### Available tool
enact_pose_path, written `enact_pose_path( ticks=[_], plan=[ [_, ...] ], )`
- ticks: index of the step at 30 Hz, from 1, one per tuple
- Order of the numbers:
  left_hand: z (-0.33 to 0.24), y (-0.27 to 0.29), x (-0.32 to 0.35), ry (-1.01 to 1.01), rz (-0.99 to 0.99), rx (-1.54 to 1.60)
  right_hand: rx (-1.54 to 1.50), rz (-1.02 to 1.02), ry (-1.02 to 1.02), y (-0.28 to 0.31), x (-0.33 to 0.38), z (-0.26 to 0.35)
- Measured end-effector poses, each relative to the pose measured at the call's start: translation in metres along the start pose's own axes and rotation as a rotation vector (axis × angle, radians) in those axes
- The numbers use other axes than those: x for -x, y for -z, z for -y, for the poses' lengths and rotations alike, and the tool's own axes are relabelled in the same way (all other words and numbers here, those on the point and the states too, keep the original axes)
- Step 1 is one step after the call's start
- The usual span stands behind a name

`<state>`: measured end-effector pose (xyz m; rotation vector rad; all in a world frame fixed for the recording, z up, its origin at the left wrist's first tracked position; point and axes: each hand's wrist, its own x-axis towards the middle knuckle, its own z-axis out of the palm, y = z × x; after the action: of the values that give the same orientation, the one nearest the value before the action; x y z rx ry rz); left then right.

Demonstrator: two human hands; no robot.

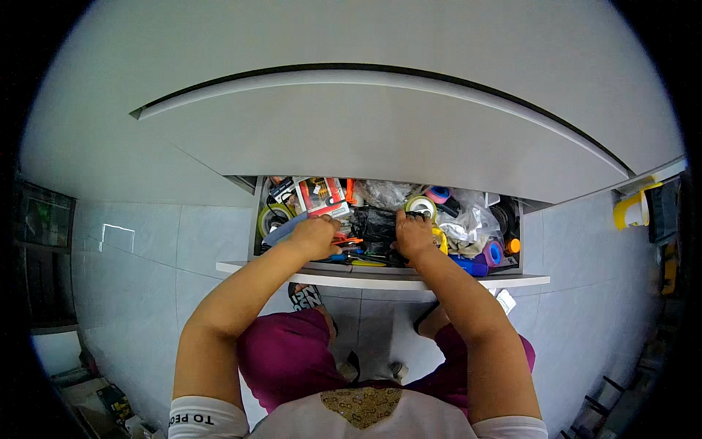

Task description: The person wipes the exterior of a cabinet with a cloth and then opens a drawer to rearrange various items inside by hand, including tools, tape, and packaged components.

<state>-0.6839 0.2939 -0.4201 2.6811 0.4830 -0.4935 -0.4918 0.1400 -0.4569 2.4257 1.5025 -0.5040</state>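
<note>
White cabinetry fills the upper view: a worktop (380, 124) overhangs an open drawer (380, 276) whose front edge sits just above the person's knees. The drawer is pulled out far enough to expose its contents, though its rear part is hidden beneath the overhang.

Contents are loose and crowded, with no dividers visible, so items lie on top of one another. Noted from left to right: a yellow-green tape roll (272, 218) against the left wall, a red-and-white packet (322, 196) lying flat near the back, a black plastic bag (374, 223) in the middle, a second tape roll (421, 206) with a pale core, a pink roll (439, 194) behind it, crumpled clear plastic wrap (472, 219), a purple roll (493, 253) and an orange cap (513, 246) toward the right wall.

Left hand (316, 235) rests palm down over the left-middle clutter, fingers curled downward among the items beside orange-handled pieces; whether it grips anything cannot be told, as the fingertips are buried. Right hand (414, 234) lies just below the second tape roll, its fingers reaching up to touch the roll's lower rim and the edge of the black bag; a closed grasp is not confirmed.

Both forearms enter from below and converge on the drawer's centre, a posture consistent with sorting through piled goods. A yellow object (633, 209) sits on a ledge at far right, well apart. Grey floor tiles (146, 249) lie below.
</note>
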Motion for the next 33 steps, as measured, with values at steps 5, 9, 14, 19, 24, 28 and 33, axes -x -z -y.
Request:
enact_pose_path(
  ticks=[5, 9, 14, 19, 24, 28, 33],
  plan=[
    [-0.011, 0.005, -0.017, -0.004, 0.149, -0.111, -0.004, -0.271, 0.145, 0.017, 0.008, -0.012],
    [-0.016, -0.013, -0.021, -0.089, -0.014, -0.185, -0.450, 0.054, 0.098, 0.048, 0.020, -0.035],
    [-0.009, -0.030, -0.029, -0.065, -0.047, -0.145, -1.072, -0.060, 0.033, 0.086, 0.104, -0.132],
    [-0.018, -0.027, -0.027, -0.073, -0.066, -0.177, -1.575, -0.066, -0.145, 0.058, 0.195, -0.214],
    [-0.009, -0.050, -0.032, -0.055, -0.038, -0.234, -1.874, -0.215, -0.292, -0.013, 0.263, -0.259],
    [-0.025, -0.028, -0.034, 0.012, 0.024, -0.058, -2.243, -0.483, -0.488, -0.115, 0.279, -0.260],
    [-0.008, -0.040, -0.037, 0.039, 0.104, 0.003, -2.343, -0.321, -0.897, -0.230, 0.266, -0.261]
  ],
)
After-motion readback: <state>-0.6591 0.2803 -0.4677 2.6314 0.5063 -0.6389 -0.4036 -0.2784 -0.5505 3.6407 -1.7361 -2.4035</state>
